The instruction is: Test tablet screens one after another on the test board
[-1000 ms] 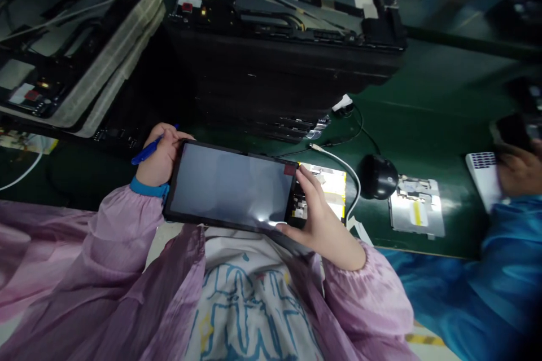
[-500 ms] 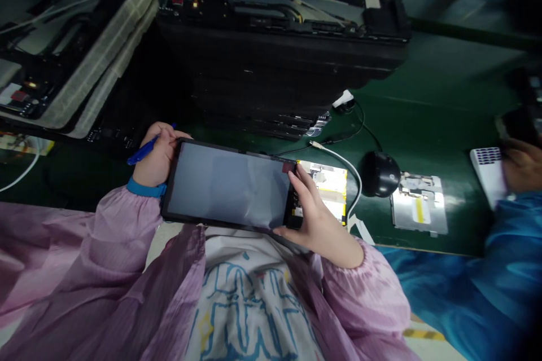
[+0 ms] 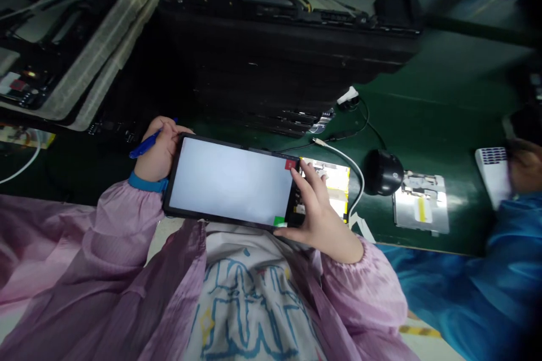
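I hold a black tablet [image 3: 231, 181] in front of my chest, its screen lit pale white with a small red mark at the top right and a green one at the bottom right. My left hand [image 3: 156, 152] grips the tablet's left edge and also keeps a blue pen [image 3: 146, 146] between its fingers. My right hand [image 3: 315, 211] clasps the right edge, thumb under the lower corner and fingers along the side. Both sleeves are lilac.
Stacks of black opened devices [image 3: 288, 28] fill the far side of the green bench [image 3: 432, 118], more on the left [image 3: 63, 39]. A white cable [image 3: 353, 172], a black round object [image 3: 381, 172], a metal plate [image 3: 421, 208] and a yellow-edged board [image 3: 334, 180] lie right. A blue-sleeved co-worker [image 3: 486, 271] sits beside me.
The tablet's screen has gone from dark grey to bright white, with a green mark now at its lower right. My hands keep their grip; the view shifted slightly.
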Demonstrator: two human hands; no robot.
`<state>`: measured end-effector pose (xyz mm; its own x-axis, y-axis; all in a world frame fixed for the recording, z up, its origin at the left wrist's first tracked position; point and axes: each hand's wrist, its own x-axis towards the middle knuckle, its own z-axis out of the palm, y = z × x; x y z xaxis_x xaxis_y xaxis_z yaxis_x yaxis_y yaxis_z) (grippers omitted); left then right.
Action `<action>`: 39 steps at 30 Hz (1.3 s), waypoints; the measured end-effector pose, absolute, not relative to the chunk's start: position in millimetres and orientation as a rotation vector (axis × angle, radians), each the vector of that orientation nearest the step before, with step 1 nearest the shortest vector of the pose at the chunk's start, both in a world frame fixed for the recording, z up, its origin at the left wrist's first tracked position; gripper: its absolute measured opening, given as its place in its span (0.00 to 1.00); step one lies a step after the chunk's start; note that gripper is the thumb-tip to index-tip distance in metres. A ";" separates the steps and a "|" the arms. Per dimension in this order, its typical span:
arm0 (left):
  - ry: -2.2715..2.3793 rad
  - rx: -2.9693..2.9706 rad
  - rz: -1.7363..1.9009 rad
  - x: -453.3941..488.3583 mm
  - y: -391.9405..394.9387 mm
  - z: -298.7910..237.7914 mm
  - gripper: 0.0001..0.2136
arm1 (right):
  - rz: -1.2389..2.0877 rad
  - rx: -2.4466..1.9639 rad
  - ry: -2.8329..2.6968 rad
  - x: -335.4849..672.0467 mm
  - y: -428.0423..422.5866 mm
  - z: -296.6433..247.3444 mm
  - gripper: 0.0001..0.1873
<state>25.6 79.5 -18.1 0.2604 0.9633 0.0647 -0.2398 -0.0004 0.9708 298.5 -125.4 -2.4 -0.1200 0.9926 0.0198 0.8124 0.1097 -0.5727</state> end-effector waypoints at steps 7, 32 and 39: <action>0.876 1.161 1.163 27.2 77.0 -19.5 0.15 | 0.283 -1.766 -2.188 264.2 -128.8 5.6 0.50; 0.887 1.133 1.141 27.6 75.3 -17.4 0.20 | 0.141 -1.554 -2.376 221.3 -120.7 -6.3 0.14; 0.889 1.173 1.113 26.3 77.9 -16.7 0.19 | 0.236 -1.539 -2.144 232.6 -118.8 5.2 0.19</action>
